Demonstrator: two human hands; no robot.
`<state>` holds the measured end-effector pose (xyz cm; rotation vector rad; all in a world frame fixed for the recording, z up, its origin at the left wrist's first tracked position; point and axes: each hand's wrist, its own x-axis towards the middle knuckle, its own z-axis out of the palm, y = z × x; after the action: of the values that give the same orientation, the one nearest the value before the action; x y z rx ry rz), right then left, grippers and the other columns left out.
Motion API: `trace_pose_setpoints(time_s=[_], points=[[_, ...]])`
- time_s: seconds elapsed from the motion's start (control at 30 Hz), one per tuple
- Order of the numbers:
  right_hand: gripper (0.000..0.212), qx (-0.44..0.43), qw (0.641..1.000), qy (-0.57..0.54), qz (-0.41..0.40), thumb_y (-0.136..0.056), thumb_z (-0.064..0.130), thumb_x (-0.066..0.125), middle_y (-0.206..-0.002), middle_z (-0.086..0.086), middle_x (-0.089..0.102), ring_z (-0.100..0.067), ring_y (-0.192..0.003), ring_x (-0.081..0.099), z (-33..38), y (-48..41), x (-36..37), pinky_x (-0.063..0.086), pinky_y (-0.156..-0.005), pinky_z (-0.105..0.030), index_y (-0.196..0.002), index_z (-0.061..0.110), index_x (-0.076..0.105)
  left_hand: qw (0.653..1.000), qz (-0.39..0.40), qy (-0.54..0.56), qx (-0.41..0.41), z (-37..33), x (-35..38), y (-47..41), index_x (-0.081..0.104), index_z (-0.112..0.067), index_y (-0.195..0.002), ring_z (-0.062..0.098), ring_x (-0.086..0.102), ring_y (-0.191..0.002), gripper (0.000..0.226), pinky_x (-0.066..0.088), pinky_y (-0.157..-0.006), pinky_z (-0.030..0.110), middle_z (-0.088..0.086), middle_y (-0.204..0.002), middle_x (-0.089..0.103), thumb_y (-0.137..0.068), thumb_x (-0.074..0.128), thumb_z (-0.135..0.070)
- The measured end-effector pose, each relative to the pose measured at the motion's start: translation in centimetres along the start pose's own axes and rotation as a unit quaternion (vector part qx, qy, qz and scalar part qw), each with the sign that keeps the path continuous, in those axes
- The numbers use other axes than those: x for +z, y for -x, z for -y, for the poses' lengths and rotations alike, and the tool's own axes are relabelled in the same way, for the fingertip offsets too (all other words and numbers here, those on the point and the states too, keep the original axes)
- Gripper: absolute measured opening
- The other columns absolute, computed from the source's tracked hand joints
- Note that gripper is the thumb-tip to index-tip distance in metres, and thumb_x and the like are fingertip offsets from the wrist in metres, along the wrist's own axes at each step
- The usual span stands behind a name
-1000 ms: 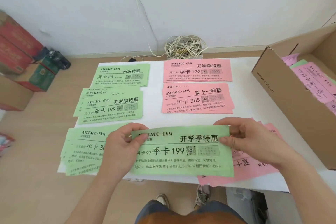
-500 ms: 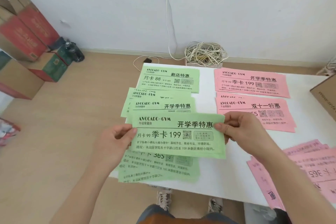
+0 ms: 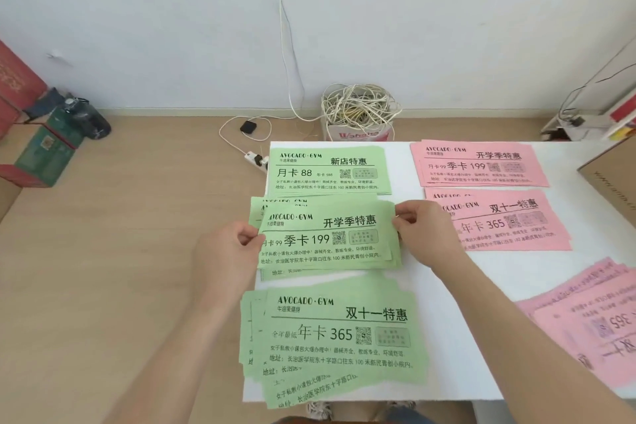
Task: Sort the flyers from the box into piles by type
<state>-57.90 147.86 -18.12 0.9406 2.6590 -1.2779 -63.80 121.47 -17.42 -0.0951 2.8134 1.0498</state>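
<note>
Pinching the green flyer [image 3: 327,234] in left hand [image 3: 223,251] and right hand [image 3: 426,234], we could skew its pile [image 3: 309,273] by dropping crookedly.

- Seen on my remote feed: the left hand [image 3: 223,251] and right hand [image 3: 426,234], both bare.
- The left forearm [image 3: 165,354] at seven o'clock and the right forearm [image 3: 533,337] at four o'clock are uncovered to the frame's edge.
- At six o'clock I make out blue-grey trousers [image 3: 409,418] beside a strip of orange-brown cloth [image 3: 292,421].
- Above them are two pale laced sneakers [image 3: 320,410].
</note>
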Motion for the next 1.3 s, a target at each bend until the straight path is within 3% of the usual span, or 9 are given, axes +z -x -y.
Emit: trace_pose_setpoints(time_s=[0.23,0.37,0.43,0.63,0.77,0.87,0.97,1.1,1.3], points=[[0.029,-0.073,0.989,0.109,-0.069,-0.092,0.026,0.057,-0.095,0.002,0.054,-0.016,-0.082,0.052,-0.1,0.7,1.4,0.037,-0.071,-0.028,-0.120,0.018,0.060,0.973,-0.068,-0.133,0.175,0.8,0.4,0.3,0.057,-0.019,-0.100,0.022,0.055,-0.080,0.024,0.038,-0.061,0.029,-0.003,-0.096,0.054,-0.080,0.071,-0.017],[0.037,-0.149,0.966,0.212,-0.002,-0.092,0.028,0.057,-0.114,0.001,0.052,-0.020,-0.108,0.049,-1.0,4.1,-0.8,0.041,-0.085,-0.030,-0.128,0.023,0.056,0.918,0.050,-0.191,0.344,-0.2,3.0,1.1,0.067,-0.024,-0.103,0.018,0.053,-0.092,0.023,0.045,-0.066,0.029,-0.004,-0.100,0.054,-0.080,0.071,-0.026],[0.046,-0.158,0.954,0.253,0.033,-0.090,0.034,0.058,-0.127,0.004,0.047,-0.018,-0.119,0.041,-2.3,6.3,-3.2,0.040,-0.092,-0.028,-0.135,0.030,0.048,0.909,0.075,-0.232,0.338,-1.0,3.9,1.4,0.065,-0.027,-0.107,0.017,0.051,-0.095,0.022,0.043,-0.068,0.028,-0.005,-0.102,0.052,-0.085,0.064,-0.030],[0.090,-0.075,0.894,0.403,0.180,-0.076,0.058,0.055,-0.151,0.015,-0.016,-0.013,-0.143,-0.014,-8.9,12.0,-12.2,0.023,-0.115,-0.041,-0.138,0.056,-0.009,0.900,0.058,-0.278,0.332,-4.7,5.4,3.5,0.065,-0.017,-0.094,0.021,0.057,-0.079,0.030,0.046,-0.049,0.031,-0.001,-0.088,0.058,-0.069,0.073,-0.002],[0.102,-0.050,0.871,0.445,0.203,-0.074,0.050,0.059,-0.152,0.009,-0.029,-0.021,-0.144,-0.018,-12.6,13.3,-15.9,0.021,-0.113,-0.042,-0.137,0.054,-0.021,0.869,0.137,-0.200,0.432,-8.6,9.2,9.2,0.067,-0.023,-0.097,0.014,0.060,-0.084,0.034,0.055,-0.057,0.032,-0.008,-0.092,0.062,-0.070,0.074,-0.005],[0.093,-0.068,0.869,0.454,0.185,-0.086,0.041,0.057,-0.155,0.004,-0.024,-0.024,-0.146,-0.008,-15.1,13.2,-16.9,0.029,-0.113,-0.036,-0.142,0.048,-0.017,0.800,0.206,-0.189,0.532,-11.3,13.5,14.5,0.068,-0.028,-0.088,0.011,0.061,-0.081,0.013,0.053,-0.056,0.025,-0.011,-0.088,0.063,-0.076,0.064,-0.025],[0.080,-0.098,0.881,0.429,0.176,-0.089,0.042,0.056,-0.159,0.004,-0.013,-0.020,-0.146,0.003,-16.8,12.6,-17.7,0.037,-0.109,-0.030,-0.146,0.042,0.001,0.763,0.261,-0.217,0.550,-13.2,17.9,18.4,0.067,-0.032,-0.091,0.011,0.060,-0.090,0.036,0.052,-0.065,0.022,-0.011,-0.098,0.063,-0.075,0.040,-0.050],[0.062,-0.121,0.900,0.378,0.179,-0.088,0.051,0.054,-0.160,0.008,0.008,-0.016,-0.143,0.018,-17.7,11.6,-19.0,0.032,-0.111,-0.030,-0.143,0.034,0.031,0.779,0.228,-0.264,0.521,-15.1,20.8,20.5,0.057,-0.026,-0.099,0.018,0.053,-0.090,0.055,0.049,-0.069,0.031,-0.005,-0.100,0.056,-0.067,0.045,-0.069],[0.029,-0.162,0.931,0.292,0.148,-0.095,0.046,0.045,-0.147,0.021,0.037,-0.009,-0.138,0.031,-19.8,11.1,-19.6,0.027,-0.108,-0.022,-0.113,0.033,0.064,0.808,0.186,-0.282,0.482,-16.6,21.3,21.4,0.060,-0.024,-0.095,0.019,0.055,-0.076,0.046,0.047,-0.055,0.029,-0.002,-0.085,0.057,-0.072,0.041,-0.059]])
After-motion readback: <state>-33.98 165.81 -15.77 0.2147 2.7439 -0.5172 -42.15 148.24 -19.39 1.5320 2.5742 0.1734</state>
